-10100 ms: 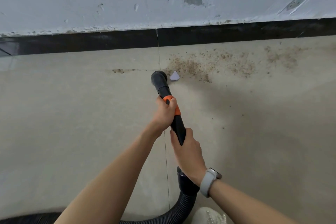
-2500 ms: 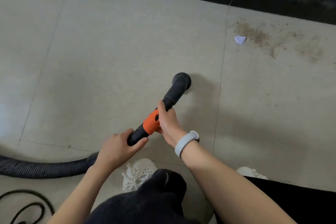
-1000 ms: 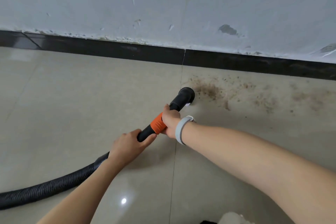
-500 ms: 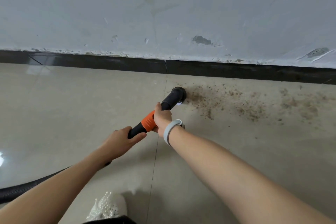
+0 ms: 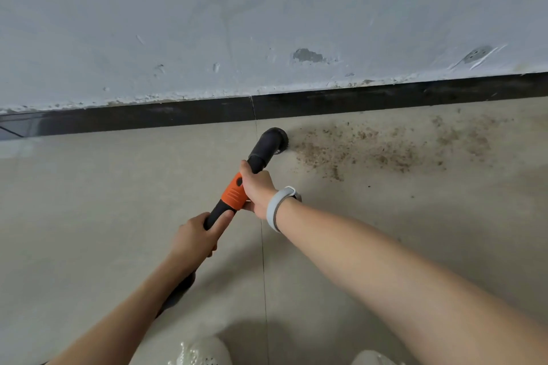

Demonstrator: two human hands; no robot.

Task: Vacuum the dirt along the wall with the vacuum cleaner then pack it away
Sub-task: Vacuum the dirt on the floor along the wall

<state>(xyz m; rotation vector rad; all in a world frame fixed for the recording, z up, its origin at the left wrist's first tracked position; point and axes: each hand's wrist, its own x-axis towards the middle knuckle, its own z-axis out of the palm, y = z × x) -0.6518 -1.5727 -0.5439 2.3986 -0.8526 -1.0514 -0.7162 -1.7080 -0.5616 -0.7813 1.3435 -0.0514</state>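
Observation:
A black vacuum wand [image 5: 261, 154] with an orange collar [image 5: 234, 192] points at the floor near the wall. Its round nozzle [image 5: 274, 139] sits at the left edge of a brown dirt patch [image 5: 370, 145] that spreads rightward along the black skirting [image 5: 355, 98]. My right hand [image 5: 256, 185], a grey band on its wrist, grips the wand just above the orange collar. My left hand [image 5: 197, 235] grips the wand's lower black part. The hose runs back under my left forearm and is mostly hidden.
A scuffed pale wall [image 5: 267, 24] rises behind the skirting. Beige floor tiles [image 5: 103, 201] with a thin joint line run toward me. The toes of my two white shoes [image 5: 204, 350] show at the bottom edge.
The nozzle has moved closer to the skirting and stays at the dirt's left edge. The small white scrap seen earlier by the nozzle is out of sight. Both hands keep their grip.

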